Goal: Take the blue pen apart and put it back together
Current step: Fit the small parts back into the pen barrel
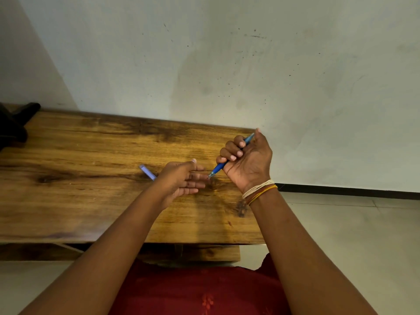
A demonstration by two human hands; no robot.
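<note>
on the wooden bench (79, 142), a pale blue pen cap (147, 172) lies behind the left hand (181, 180), whose fingers are relaxed and holding nothing. further right, the right hand (247, 160) grasps the blue pen (218, 168); better to pinch its tip squarely and twist gently.

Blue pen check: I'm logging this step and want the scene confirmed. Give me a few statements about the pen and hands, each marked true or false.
1. The right hand grips the blue pen. True.
2. The pen's tip points toward the left hand. True.
3. The left hand holds the pen cap. False: its fingers are straight, and the cap lies on the wooden table.
4. The pen lies flat on the table. False: it is held above it.
</note>
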